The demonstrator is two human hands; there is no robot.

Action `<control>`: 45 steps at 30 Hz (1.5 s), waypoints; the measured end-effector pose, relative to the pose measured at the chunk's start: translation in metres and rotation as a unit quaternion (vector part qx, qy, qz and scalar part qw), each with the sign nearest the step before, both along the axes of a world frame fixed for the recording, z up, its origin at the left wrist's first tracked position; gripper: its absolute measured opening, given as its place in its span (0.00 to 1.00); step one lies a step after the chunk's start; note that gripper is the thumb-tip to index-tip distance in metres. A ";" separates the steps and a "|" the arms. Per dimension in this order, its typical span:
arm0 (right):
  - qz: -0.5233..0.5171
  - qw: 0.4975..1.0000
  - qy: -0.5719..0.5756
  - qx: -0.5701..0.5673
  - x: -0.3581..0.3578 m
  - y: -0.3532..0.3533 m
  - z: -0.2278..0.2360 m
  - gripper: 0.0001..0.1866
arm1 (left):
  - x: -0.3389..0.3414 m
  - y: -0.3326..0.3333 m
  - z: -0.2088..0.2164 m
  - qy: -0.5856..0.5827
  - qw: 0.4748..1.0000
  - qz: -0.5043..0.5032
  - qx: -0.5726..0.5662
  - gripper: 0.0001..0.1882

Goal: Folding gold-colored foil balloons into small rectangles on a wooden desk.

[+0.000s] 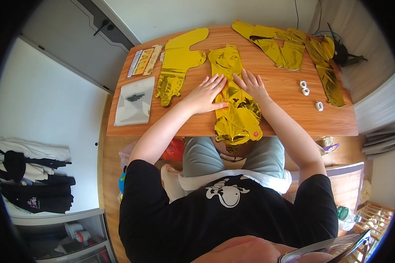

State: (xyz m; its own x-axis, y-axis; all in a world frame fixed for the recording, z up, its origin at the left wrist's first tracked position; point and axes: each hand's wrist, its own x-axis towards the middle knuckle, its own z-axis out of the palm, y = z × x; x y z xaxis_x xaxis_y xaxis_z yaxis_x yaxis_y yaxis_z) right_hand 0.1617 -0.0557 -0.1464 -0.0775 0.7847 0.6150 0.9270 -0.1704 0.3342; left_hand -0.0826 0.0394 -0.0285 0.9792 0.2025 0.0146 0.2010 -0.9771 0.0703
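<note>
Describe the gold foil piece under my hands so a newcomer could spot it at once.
Start at the brown wooden table and find the middle of its near edge. There, a crinkled gold foil piece lies touched by the left hand and the right hand, its lower end overhanging. It alone shows a round red spot, unlike the other gold pieces.

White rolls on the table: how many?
3, right of the right hand: upper white roll, middle white roll just below it, lower white roll farther right.
</note>
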 end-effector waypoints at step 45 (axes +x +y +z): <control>0.300 0.878 0.283 -0.244 -0.096 -0.079 0.142 0.12 | -0.009 0.009 -0.022 -0.065 0.997 -0.031 0.015 0.44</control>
State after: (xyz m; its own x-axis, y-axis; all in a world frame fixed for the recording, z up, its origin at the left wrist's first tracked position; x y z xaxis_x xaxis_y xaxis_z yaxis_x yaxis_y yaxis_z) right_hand 0.0657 -0.1349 -0.0040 -0.3578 0.8875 0.2904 0.8417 0.4412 -0.3112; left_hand -0.0918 0.0488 -0.0509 0.9794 0.1387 0.1468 0.1309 -0.9895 0.0618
